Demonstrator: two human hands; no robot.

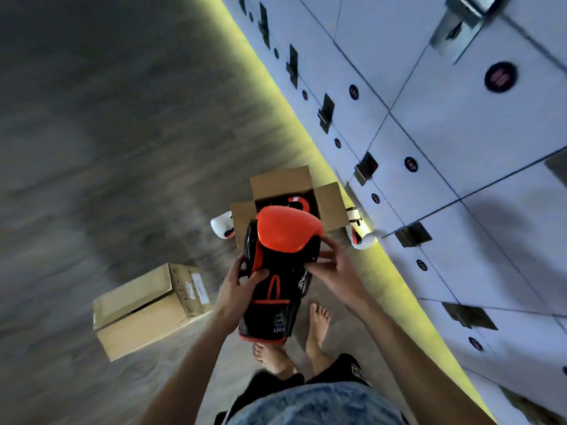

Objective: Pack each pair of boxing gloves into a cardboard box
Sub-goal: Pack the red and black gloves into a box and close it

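Note:
I hold a black and orange boxing glove (280,265) upright in front of me, its orange padded end pointing away. My left hand (242,283) grips its left side with the thumb across the front. My right hand (333,265) pinches its right edge. Beyond it on the floor stands an open cardboard box (282,182) with its flaps spread, and another black and orange glove (296,202) lies inside. A white glove (222,227) lies at the box's left and a second white glove (359,230) at its right.
A closed cardboard box (147,311) sits on the grey floor at my left. A wall of white lockers (460,133) runs along the right, with a yellow-lit strip at its base. My bare feet (317,326) stand below the glove.

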